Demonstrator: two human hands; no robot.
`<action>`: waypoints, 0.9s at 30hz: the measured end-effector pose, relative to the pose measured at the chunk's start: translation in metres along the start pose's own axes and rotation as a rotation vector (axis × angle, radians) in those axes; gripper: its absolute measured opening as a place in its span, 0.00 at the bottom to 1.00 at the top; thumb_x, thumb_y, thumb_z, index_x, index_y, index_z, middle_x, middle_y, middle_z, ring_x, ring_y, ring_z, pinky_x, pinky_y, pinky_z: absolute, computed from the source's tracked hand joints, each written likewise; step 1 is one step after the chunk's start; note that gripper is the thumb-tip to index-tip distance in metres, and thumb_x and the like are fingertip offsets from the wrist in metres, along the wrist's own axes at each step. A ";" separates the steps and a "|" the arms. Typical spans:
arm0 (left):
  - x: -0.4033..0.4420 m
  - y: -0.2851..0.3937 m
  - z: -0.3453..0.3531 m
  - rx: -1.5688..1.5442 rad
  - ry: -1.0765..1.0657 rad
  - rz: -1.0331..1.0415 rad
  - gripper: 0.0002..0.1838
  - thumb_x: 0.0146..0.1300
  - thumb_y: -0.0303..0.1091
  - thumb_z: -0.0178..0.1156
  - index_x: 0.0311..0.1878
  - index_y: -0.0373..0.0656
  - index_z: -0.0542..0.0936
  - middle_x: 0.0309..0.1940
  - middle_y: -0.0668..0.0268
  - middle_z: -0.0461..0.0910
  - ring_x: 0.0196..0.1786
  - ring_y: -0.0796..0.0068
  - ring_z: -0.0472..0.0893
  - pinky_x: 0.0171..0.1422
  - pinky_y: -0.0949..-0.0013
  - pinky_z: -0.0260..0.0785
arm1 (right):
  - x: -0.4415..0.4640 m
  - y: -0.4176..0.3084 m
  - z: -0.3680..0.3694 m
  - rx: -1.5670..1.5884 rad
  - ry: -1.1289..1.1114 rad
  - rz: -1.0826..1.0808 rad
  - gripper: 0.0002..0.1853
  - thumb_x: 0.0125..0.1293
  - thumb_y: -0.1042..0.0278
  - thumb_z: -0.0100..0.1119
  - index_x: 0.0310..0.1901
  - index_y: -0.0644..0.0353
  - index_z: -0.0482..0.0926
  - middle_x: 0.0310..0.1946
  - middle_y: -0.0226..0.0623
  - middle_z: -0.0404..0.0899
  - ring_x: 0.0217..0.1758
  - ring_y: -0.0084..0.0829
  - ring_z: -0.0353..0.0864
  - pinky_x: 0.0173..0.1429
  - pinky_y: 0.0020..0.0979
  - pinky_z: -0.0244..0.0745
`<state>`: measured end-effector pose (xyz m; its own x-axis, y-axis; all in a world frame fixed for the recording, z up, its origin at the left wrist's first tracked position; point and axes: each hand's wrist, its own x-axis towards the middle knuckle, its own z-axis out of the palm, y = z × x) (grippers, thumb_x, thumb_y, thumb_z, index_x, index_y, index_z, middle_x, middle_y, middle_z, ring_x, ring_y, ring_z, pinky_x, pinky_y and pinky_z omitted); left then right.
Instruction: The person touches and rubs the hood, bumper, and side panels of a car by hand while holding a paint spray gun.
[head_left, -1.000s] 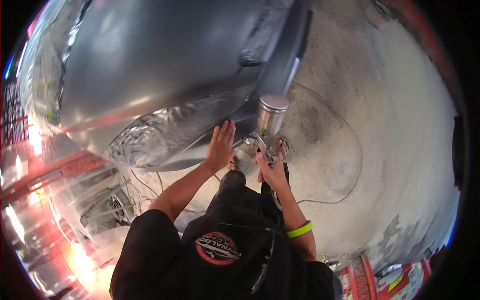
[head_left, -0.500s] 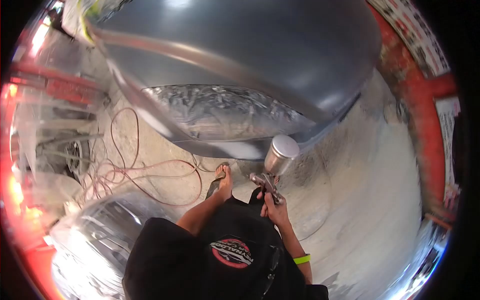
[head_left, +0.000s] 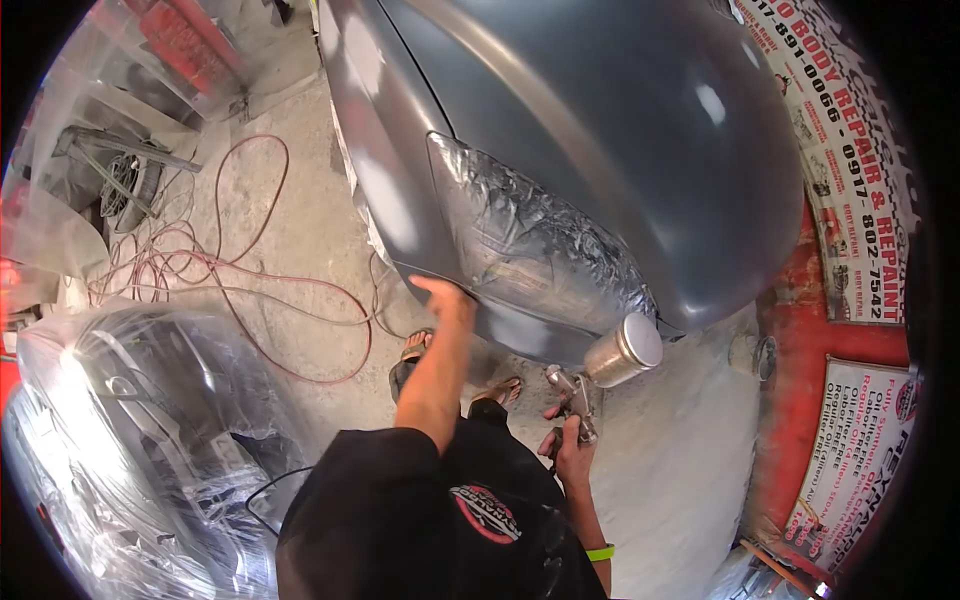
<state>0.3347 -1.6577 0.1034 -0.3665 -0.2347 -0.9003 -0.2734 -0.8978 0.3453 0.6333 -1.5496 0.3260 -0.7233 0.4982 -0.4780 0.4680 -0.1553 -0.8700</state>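
My left hand [head_left: 447,300] reaches forward to the lower corner of a grey car body [head_left: 385,200]. A finger or thumb stretches out to the left, and nothing shows in that hand. Whether it touches the panel I cannot tell. In my right hand [head_left: 574,460] is a spray gun [head_left: 575,400], gripped by its handle. A silvery paint cup [head_left: 622,352] sits on the gun and tilts to the right, beside the car's front end. Crinkled plastic masking [head_left: 540,235] covers the headlight area.
A reddish hose [head_left: 285,150] lies in loops across the concrete floor [head_left: 310,230] on the left. Behind it stands a wheel [head_left: 130,190]. Another car under clear plastic [head_left: 150,430] is at lower left. Printed signs [head_left: 850,170] hang along the red wall [head_left: 800,330] at right.
My left hand has risen from low near my leg to the car's lower corner. The view has turned, so the car appears rotated. My right hand still holds the spray gun.
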 end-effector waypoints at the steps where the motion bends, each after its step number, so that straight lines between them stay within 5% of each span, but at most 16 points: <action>1: -0.003 0.031 0.018 0.117 0.110 0.081 0.56 0.71 0.78 0.39 0.79 0.31 0.58 0.78 0.46 0.63 0.77 0.48 0.67 0.81 0.50 0.62 | -0.002 -0.006 0.011 0.009 0.003 0.004 0.24 0.81 0.45 0.49 0.50 0.60 0.81 0.15 0.30 0.76 0.15 0.20 0.73 0.21 0.23 0.62; 5: 0.012 0.107 0.052 0.593 0.175 0.429 0.48 0.76 0.70 0.41 0.74 0.28 0.67 0.71 0.38 0.70 0.74 0.42 0.69 0.78 0.47 0.62 | -0.002 0.002 0.046 0.011 -0.021 -0.015 0.21 0.81 0.48 0.50 0.50 0.60 0.82 0.15 0.30 0.77 0.15 0.20 0.73 0.21 0.24 0.63; 8: 0.038 0.100 0.035 0.820 0.010 0.759 0.42 0.80 0.63 0.39 0.73 0.27 0.68 0.70 0.36 0.70 0.74 0.38 0.68 0.79 0.48 0.58 | -0.003 -0.006 0.072 -0.035 -0.143 0.002 0.23 0.83 0.50 0.45 0.62 0.62 0.74 0.45 0.34 0.83 0.19 0.21 0.77 0.22 0.24 0.68; 9: 0.036 0.083 0.023 0.780 0.033 0.909 0.44 0.79 0.65 0.40 0.74 0.26 0.67 0.71 0.36 0.69 0.75 0.40 0.67 0.80 0.48 0.56 | -0.005 -0.010 0.083 -0.068 -0.138 0.010 0.23 0.83 0.49 0.46 0.56 0.63 0.78 0.42 0.34 0.84 0.18 0.21 0.77 0.22 0.24 0.67; 14: 0.019 0.052 0.005 0.836 0.254 0.568 0.49 0.77 0.69 0.41 0.77 0.27 0.62 0.75 0.36 0.65 0.78 0.41 0.63 0.83 0.48 0.53 | -0.009 -0.012 0.103 -0.125 -0.193 -0.041 0.23 0.83 0.50 0.46 0.49 0.63 0.81 0.28 0.31 0.82 0.19 0.19 0.77 0.23 0.23 0.65; 17: 0.010 0.107 0.052 0.879 0.160 0.637 0.50 0.76 0.70 0.41 0.78 0.27 0.61 0.76 0.38 0.63 0.80 0.42 0.61 0.84 0.47 0.50 | -0.011 -0.010 0.096 -0.137 -0.202 -0.077 0.22 0.83 0.50 0.47 0.49 0.63 0.82 0.23 0.29 0.79 0.19 0.19 0.77 0.23 0.23 0.65; 21: 0.004 0.175 0.140 1.020 -0.171 1.112 0.48 0.77 0.65 0.46 0.81 0.29 0.55 0.81 0.36 0.52 0.83 0.40 0.53 0.85 0.43 0.43 | -0.012 -0.023 0.085 -0.145 -0.215 -0.061 0.23 0.83 0.50 0.48 0.50 0.64 0.82 0.22 0.29 0.78 0.19 0.19 0.78 0.23 0.24 0.66; 25: 0.004 0.152 0.111 1.033 -0.240 1.444 0.43 0.77 0.54 0.51 0.82 0.29 0.53 0.81 0.35 0.52 0.83 0.38 0.52 0.85 0.43 0.43 | -0.015 -0.015 0.068 -0.150 -0.205 -0.054 0.22 0.83 0.51 0.48 0.49 0.64 0.82 0.23 0.30 0.78 0.19 0.19 0.77 0.23 0.24 0.67; 27: 0.017 0.120 0.050 1.031 -0.311 1.420 0.45 0.77 0.53 0.52 0.82 0.30 0.48 0.81 0.35 0.52 0.83 0.38 0.52 0.84 0.42 0.45 | -0.012 -0.011 0.060 -0.171 -0.197 -0.053 0.21 0.82 0.52 0.49 0.48 0.63 0.82 0.22 0.30 0.78 0.19 0.19 0.77 0.23 0.24 0.68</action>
<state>0.2511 -1.7507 0.1428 -0.8989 -0.3641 0.2437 0.0237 0.5150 0.8569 0.6067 -1.6049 0.3341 -0.8261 0.3235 -0.4613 0.4938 0.0212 -0.8693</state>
